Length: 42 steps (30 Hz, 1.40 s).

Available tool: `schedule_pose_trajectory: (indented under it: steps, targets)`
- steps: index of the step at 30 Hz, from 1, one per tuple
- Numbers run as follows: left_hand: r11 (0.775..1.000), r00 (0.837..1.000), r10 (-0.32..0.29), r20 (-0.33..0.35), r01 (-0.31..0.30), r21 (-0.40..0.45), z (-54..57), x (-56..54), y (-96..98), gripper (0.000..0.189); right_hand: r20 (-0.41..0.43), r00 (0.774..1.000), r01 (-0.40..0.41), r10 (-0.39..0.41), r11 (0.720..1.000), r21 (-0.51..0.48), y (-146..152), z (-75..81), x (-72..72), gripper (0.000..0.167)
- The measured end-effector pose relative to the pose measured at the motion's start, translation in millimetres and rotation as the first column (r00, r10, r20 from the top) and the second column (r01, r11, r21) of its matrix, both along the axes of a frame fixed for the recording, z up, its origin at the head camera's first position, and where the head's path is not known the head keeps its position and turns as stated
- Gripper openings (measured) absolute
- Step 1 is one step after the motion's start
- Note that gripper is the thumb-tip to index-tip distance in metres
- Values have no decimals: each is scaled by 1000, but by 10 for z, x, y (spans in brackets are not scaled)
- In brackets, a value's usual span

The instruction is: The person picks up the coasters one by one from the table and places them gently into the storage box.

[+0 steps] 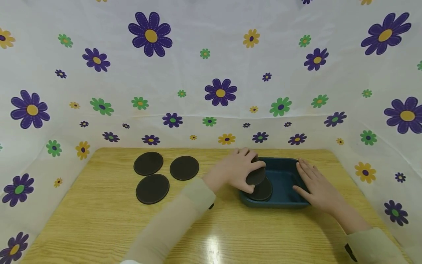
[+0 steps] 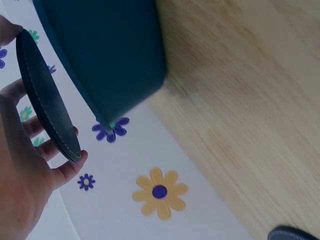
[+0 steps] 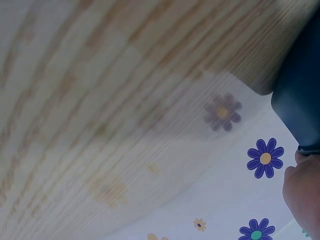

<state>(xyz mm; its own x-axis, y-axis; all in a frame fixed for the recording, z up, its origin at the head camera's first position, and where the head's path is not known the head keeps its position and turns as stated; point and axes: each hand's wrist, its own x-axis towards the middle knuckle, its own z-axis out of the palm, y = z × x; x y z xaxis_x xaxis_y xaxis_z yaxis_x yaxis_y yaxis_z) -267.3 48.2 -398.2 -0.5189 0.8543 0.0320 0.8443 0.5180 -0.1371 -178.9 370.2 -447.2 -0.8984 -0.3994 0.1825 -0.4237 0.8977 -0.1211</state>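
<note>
A round black coaster with a stitched edge (image 2: 47,97) is gripped by its rim in my left hand (image 1: 238,169), over the left part of a dark teal tray (image 1: 287,205). Beneath it, another black coaster (image 1: 263,190) lies inside the tray at the left end. My right hand (image 1: 314,187) rests on the tray's right rim with its fingers extended. In the right wrist view only part of the right hand (image 3: 304,192) shows, beside the tray's wall (image 3: 300,95).
Three more black coasters lie on the wooden table (image 1: 99,220) to the left: one at the back left (image 1: 148,163), one beside it (image 1: 184,168) and one nearer (image 1: 152,189). A white flower-patterned cloth (image 1: 184,73) encloses the back and sides.
</note>
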Motion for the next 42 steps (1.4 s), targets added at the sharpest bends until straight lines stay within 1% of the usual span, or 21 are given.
schedule_pose_trajectory:
  steps: [4,7,12,15,23,28,33,39,42]
  targets:
    - [1000,1000,-3,-1,3,-26,-2,31,118,81,6,1000,5,-5,1000,-4,2,2,-6,84]
    - [999,1000,9,3,-9,-46,-15,46,202,82,5,1000,2,-2,1000,-9,6,2,-9,83]
    - [998,1000,22,0,-22,-65,-107,45,324,83,8,1000,-3,3,1000,-13,7,10,-18,83]
    - [996,1000,19,-8,-20,-81,-137,65,365,83,12,1000,-1,1,1000,-12,5,13,-20,84]
    - [993,1000,13,0,-13,-121,-168,127,433,81,25,1000,1,-1,1000,-17,-3,21,-22,84]
    - [991,1000,16,-13,-17,-133,-226,138,460,79,28,1000,1,-1,1000,-20,-5,22,-20,84]
    - [990,1000,24,-10,-25,-138,-279,148,477,77,31,999,9,-8,1000,-18,-10,25,-15,83]
    - [988,999,32,-34,-37,-152,-278,166,458,75,38,999,17,-16,1000,-22,-15,27,-9,84]
    - [989,998,39,-46,-45,-139,-273,164,445,74,36,999,18,-17,1000,-22,-11,23,-5,84]
